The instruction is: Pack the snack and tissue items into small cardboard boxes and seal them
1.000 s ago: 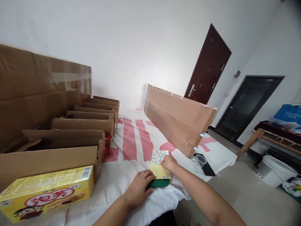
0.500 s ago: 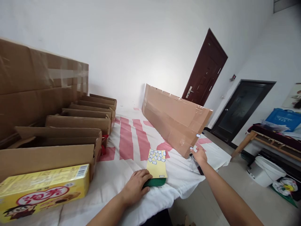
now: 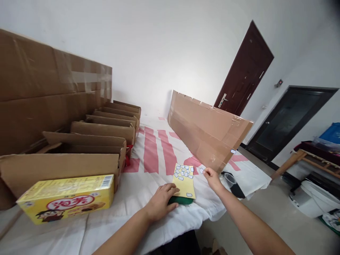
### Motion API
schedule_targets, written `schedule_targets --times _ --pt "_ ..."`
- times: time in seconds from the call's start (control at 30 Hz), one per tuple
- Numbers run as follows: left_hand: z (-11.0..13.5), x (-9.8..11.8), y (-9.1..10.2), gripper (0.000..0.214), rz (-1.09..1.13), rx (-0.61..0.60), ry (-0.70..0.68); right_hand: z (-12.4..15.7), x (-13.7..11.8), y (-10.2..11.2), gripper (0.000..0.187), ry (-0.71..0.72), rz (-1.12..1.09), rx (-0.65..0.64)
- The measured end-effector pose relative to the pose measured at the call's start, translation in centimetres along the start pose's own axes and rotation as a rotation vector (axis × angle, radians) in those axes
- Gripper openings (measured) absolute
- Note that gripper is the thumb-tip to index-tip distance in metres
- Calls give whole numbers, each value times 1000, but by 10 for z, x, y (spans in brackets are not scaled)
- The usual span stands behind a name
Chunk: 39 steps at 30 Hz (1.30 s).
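My right hand (image 3: 213, 180) pinches a small white label with a blue border (image 3: 201, 170) between thumb and fingertips, just right of a yellow sheet (image 3: 184, 184). Several similar labels are clustered on the sheet's upper half, and one label (image 3: 189, 194) lies at its lower right corner. Under the sheet's near edge a green pad (image 3: 183, 200) shows. My left hand (image 3: 161, 199) rests flat at the left of the sheet and pad, fingertips on the sheet's edge and thumb spread apart.
Left stand a row of cardboard dividers (image 3: 106, 129) and a yellow snack box (image 3: 69, 198). A cardboard panel (image 3: 204, 124) rises behind the sheet, with another label (image 3: 233, 151) at its edge. A clear plastic cup (image 3: 230, 179) lies near the right table edge.
My right hand has moved left from the near end of the cardboard panel toward the sheet, carrying the label. The left hand keeps its place by the sheet. The view has shifted slightly.
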<state>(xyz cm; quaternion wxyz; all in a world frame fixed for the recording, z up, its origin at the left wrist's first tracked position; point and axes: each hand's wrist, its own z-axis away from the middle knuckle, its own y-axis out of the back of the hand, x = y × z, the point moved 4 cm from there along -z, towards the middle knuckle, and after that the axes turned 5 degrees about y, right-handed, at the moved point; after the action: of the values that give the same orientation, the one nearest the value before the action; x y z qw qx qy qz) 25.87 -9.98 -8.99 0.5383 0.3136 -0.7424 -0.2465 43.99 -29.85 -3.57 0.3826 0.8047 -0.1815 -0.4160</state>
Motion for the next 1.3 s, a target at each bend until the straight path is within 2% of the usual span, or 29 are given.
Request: schedule_targets --times 0.1,0.2,0.33,0.47,0.67,0.9,1.1,1.2,1.3 --pt "-1 -1 13 32 244 154 88 14 -42 -39 18 108 -129 -140" --pt "-3 -7 21 25 430 254 195 28 -77 -62 14 191 -202 -229" --pt "-7 -17 21 29 590 266 308 41 -107 -71 9 286 -217 -270" --pt "-10 -23 15 33 786 208 388 47 -119 -71 6 326 -219 -278" --pt "-10 -24 13 35 935 212 450 46 -113 -71 6 283 -282 -294" --pt "-10 -26 12 33 900 246 434 49 -105 -87 3 156 -398 -331" --pt "-11 -28 8 28 692 224 365 42 -101 -87 14 120 -379 -326" --pt "-7 -21 9 30 504 195 300 18 -79 -79 14 40 -284 -281" --pt "-2 -9 9 38 308 102 193 -7 -47 -70 18 -77 -149 -254"
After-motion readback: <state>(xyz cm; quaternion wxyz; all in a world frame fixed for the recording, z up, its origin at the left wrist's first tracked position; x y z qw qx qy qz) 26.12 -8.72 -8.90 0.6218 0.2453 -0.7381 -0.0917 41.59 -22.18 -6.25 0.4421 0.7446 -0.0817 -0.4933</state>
